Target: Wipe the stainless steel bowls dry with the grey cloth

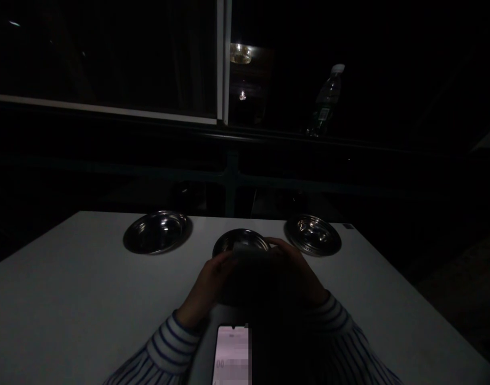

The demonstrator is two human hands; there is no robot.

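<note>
Both hands are at the middle of the white table (88, 299), just before the central metal bowl (241, 233). My left hand (208, 280) has its fingers bent around the left end of a dark, flat-looking thing (250, 256). At its other end is my right hand (295, 262), closed and mostly in shadow. The dark thing covers the bowl's near part, and its kind is too dim to tell. Nearer to me, between my forearms, a lit phone (231, 353) shows a pale pink screen.
Shiny metal bowls stand at the far left (158, 232) and far right (313, 235) of the table. Beyond its back edge, a clear plastic bottle (327, 101) with a white cap stands on a dark ledge by a window frame (224, 64). The surroundings are very dark.
</note>
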